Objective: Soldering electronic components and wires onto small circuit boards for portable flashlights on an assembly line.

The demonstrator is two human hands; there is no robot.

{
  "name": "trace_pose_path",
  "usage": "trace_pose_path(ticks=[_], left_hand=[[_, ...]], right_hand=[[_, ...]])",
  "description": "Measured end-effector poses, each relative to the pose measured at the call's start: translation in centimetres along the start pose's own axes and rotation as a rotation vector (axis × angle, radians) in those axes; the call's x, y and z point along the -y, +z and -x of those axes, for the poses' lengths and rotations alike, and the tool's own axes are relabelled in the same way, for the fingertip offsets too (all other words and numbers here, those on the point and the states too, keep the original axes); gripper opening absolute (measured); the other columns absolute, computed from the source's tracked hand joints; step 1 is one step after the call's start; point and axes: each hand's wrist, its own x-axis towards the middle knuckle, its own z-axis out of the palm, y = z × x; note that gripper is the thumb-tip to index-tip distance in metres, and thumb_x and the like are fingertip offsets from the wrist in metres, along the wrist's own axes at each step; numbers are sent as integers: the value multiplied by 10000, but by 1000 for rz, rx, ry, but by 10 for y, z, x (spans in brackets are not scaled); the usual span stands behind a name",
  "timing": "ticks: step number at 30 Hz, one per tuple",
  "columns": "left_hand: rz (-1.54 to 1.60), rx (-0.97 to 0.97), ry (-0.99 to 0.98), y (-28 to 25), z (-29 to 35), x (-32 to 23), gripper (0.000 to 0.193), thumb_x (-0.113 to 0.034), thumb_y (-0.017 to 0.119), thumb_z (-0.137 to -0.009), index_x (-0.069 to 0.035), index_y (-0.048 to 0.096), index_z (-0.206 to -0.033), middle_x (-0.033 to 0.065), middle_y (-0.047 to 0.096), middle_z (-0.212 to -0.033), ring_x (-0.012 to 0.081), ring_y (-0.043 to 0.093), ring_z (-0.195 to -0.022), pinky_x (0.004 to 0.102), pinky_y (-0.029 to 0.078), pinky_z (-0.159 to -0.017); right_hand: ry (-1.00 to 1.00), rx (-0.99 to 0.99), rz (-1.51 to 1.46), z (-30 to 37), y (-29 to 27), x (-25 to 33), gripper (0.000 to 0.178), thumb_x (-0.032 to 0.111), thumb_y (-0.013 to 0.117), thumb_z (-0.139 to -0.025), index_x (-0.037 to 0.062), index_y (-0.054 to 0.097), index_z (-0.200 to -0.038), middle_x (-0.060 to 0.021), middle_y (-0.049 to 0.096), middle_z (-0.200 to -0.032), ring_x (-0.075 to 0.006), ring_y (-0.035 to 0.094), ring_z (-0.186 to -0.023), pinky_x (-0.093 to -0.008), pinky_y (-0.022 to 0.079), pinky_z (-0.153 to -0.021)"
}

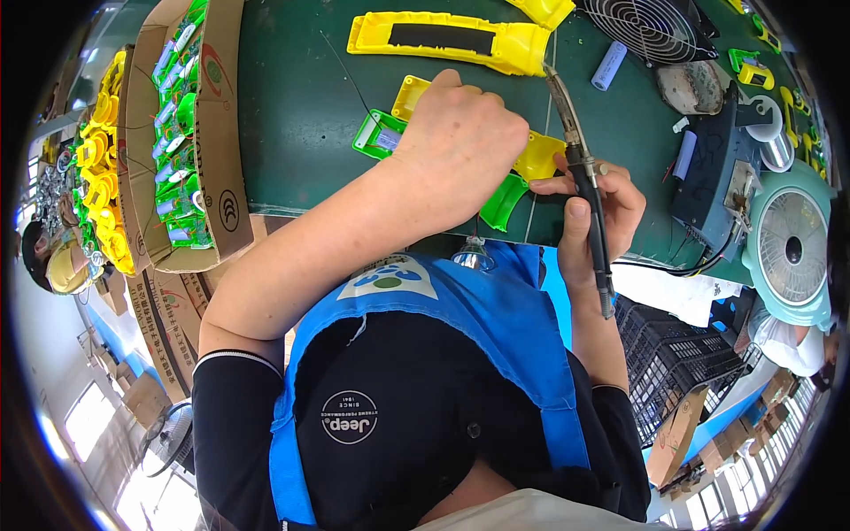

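My right hand (618, 212) is closed around the black handle of a soldering iron (567, 119). The iron stands steeply, its metal tip beside the end of a long yellow casing (509, 44) with a dark strip. My left hand (465, 142) is curled, back upward, over small casings on the green table; its fingertips and anything in them are hidden. Left of it lies a green casing (363, 137) with a pale blue cell and a thin dark wire, beside a yellow piece (409, 96). Between my hands are another yellow piece (538, 157) and a curved green piece (505, 203).
At left, a cardboard box (232, 177) holds green casings with cells; yellow parts (104, 168) fill another. At right are a loose cell (608, 66), a wire-guarded fan (637, 26), a soldering station (713, 177), a solder spool (768, 119) and a pale green fan (790, 239).
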Motion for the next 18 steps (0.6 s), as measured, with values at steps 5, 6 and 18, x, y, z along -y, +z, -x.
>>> trace_pose_path(ticks=[5,6,18], left_hand=[[15,2,0,1,4,2,95,-66,592,-723,-55,658,-790,95,614,-713,244,629,-755,362,424,-697],[15,-1,-4,2,5,3,95,-66,592,-723,-55,658,-790,95,614,-713,244,629,-755,362,424,-697],[304,-409,-324,-25,88,55,231,-20,561,-858,-20,651,-1070,133,653,-974,304,604,-884,374,465,-801]], right_hand=[[109,-213,-223,-1,0,4,418,325,568,-932,30,350,-1132,-173,585,-904,-241,664,-772,-430,506,-864],[130,-246,-215,-3,-1,2,422,346,550,-936,26,352,-1126,-180,587,-889,-240,656,-756,-448,509,-855],[189,-331,-360,-17,-12,-9,354,293,563,-943,16,434,-1122,-160,594,-902,-217,580,-817,-355,457,-844]])
